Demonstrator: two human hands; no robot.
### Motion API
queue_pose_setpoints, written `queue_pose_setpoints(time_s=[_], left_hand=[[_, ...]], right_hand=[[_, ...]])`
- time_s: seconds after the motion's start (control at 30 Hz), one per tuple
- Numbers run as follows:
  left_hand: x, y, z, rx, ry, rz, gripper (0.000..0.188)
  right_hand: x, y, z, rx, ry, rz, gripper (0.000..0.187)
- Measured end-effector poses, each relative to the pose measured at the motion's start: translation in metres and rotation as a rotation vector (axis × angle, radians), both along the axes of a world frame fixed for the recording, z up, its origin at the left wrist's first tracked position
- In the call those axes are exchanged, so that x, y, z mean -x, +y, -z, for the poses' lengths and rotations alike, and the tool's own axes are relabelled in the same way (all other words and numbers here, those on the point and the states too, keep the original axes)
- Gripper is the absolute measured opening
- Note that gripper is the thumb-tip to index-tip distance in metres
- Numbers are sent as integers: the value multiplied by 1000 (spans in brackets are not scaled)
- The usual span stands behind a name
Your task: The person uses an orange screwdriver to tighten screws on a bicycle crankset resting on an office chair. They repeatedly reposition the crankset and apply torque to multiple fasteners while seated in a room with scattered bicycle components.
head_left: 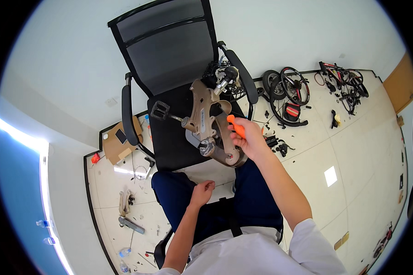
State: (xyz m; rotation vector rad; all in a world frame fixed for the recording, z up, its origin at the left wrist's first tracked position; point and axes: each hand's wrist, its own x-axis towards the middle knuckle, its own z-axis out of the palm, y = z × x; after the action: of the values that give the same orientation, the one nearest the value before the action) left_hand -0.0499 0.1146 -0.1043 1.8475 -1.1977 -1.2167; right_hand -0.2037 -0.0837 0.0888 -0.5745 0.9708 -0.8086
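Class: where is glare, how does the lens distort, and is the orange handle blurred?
Head view: glare whitens the strip at far left and a patch on the floor; head view: the dark skirting bends near the rim; head view: the orange handle in the right hand shows no obvious blur.

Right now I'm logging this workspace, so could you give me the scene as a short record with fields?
right hand: gripping an orange tool handle; tool tip not discernible
left hand: loosely curled, no object visible in it
main piece: grey-brown bicycle frame section, over the office chair's black seat
pedal: black, at the section's left
floor right: bicycle wheels
floor left: cardboard
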Motion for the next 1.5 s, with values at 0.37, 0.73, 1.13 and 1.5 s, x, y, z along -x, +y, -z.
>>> queue_pose_setpoints(time_s=[0.37, 0.73, 1.13, 1.5], left_hand=[[-1, 4, 6, 38, 25, -18, 28], [3, 1, 3, 20, -20, 29, 30], [2, 0, 2, 44, -63, 56, 30], [7, 5, -31, 84, 317, -94, 31]], right_hand=[[-19, -2, 33, -435, -552, -19, 25], [-11, -7, 25, 109, 425, -321, 21], [-7, -5, -8, 1458, 1721, -544, 23], [-4, -2, 1, 1774, 1426, -390, 19]])
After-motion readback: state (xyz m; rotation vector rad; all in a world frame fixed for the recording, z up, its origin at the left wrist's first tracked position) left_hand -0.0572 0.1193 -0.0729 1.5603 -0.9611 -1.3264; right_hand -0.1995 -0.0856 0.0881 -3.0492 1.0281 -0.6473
